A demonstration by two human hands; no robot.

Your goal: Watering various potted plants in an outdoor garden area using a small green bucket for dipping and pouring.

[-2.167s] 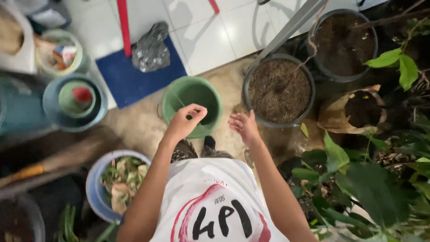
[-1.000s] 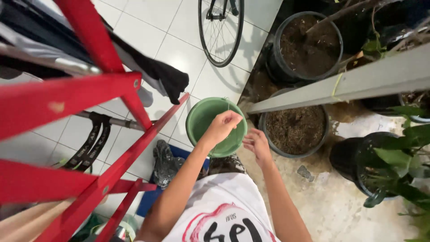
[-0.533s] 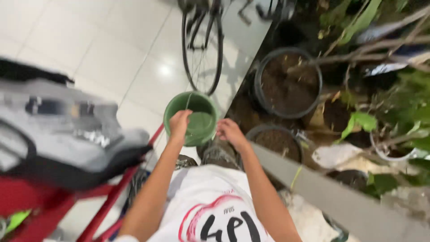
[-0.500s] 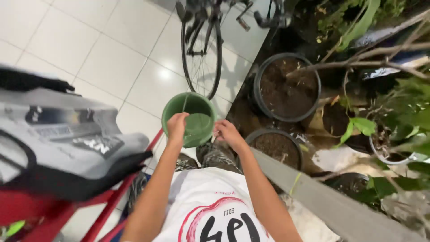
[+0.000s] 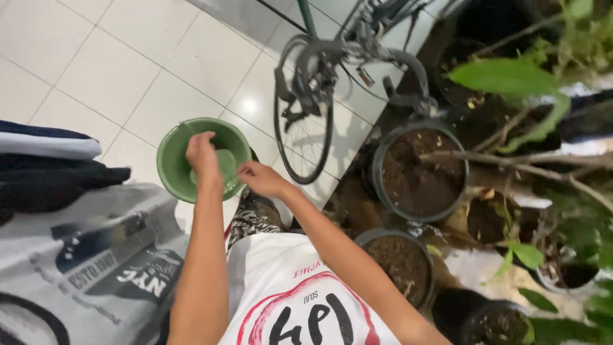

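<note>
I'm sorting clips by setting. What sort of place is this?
Probably a home porch or patio beside a garden: white floor tiles, a parked bicycle, and soil-filled pots among plants.

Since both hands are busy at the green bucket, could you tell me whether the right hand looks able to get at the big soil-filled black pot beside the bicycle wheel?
Probably yes: the right hand is at the green bucket, and only the bicycle wheel stands partly between it and the black pot.
</note>
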